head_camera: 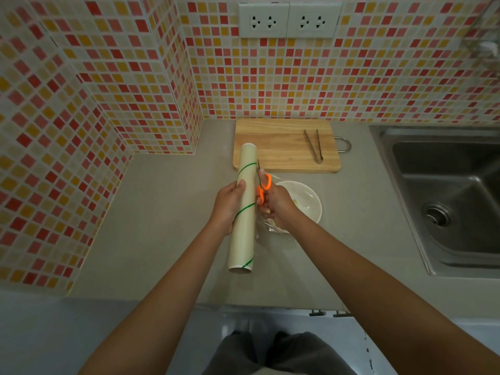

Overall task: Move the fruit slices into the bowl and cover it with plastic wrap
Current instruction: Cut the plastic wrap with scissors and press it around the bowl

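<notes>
My left hand [228,205] grips a long cream plastic wrap roll [244,226] with green stripes, held lengthwise above the counter. My right hand [277,205] holds orange-handled scissors [263,189] right beside the roll, blades pointing away along the roll's right edge. A sheet of clear wrap [273,232] stretches from the roll over the white bowl [308,201], which sits under my right hand. Pale fruit slices [297,204] show faintly inside the bowl.
A wooden cutting board [281,147] lies behind the bowl with metal tongs [315,148] on it. A steel sink [446,196] is set into the grey counter [167,212] at the right. Tiled walls close the back and left.
</notes>
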{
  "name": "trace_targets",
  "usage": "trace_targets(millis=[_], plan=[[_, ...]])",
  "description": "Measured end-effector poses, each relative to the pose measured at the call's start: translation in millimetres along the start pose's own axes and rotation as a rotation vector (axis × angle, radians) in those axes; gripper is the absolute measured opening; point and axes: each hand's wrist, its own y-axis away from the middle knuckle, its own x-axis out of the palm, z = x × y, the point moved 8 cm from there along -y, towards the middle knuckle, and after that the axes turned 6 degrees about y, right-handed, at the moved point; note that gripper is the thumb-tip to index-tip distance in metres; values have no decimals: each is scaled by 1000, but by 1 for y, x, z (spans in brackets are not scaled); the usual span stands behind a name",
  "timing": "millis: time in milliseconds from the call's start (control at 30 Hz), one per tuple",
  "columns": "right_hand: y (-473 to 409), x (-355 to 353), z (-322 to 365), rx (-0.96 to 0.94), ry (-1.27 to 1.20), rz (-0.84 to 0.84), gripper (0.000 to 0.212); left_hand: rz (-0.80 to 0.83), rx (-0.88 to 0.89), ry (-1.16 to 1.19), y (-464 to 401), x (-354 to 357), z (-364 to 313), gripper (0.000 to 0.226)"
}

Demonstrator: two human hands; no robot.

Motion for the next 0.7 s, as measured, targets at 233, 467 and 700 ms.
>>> trace_targets(millis=[233,467,700], plan=[[-11,0,9,-18,-45,39,57,16,6,8,0,-1,1,35],[-18,-4,19,-45,-5,36,55,35,2,32,1,-2,1,28],[-25,-5,30,-63,10,14,52,52,-8,84,7,-3,4,29]])
